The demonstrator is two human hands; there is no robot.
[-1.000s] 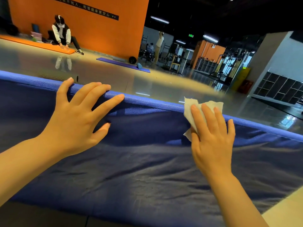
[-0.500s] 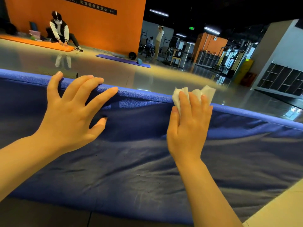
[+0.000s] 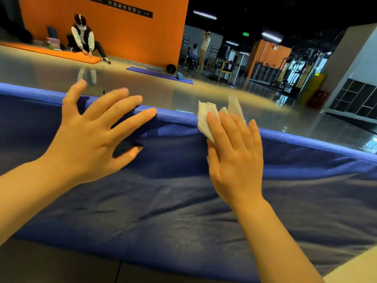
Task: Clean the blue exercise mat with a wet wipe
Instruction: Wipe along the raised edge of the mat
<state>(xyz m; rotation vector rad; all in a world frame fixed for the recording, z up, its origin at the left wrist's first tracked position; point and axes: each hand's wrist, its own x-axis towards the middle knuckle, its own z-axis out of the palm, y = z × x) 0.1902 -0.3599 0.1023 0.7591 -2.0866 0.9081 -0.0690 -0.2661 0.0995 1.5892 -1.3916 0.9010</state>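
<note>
The blue exercise mat fills the lower part of the view, its surface wrinkled, its far edge running from left to right. My left hand lies flat with spread fingers over that far edge, left of centre. My right hand presses a crumpled white wet wipe against the mat near the far edge with straight fingers. Part of the wipe sticks out past my fingertips; the rest is hidden under the hand.
Glossy grey floor lies beyond the mat. A person sits on an orange mat by the orange wall. A purple mat lies further back. Gym equipment and another person stand at the far right.
My right hand slid the wipe leftwards along the mat's far edge, closer to my left hand. My left hand stayed on the edge, its fingers now spread wider.
</note>
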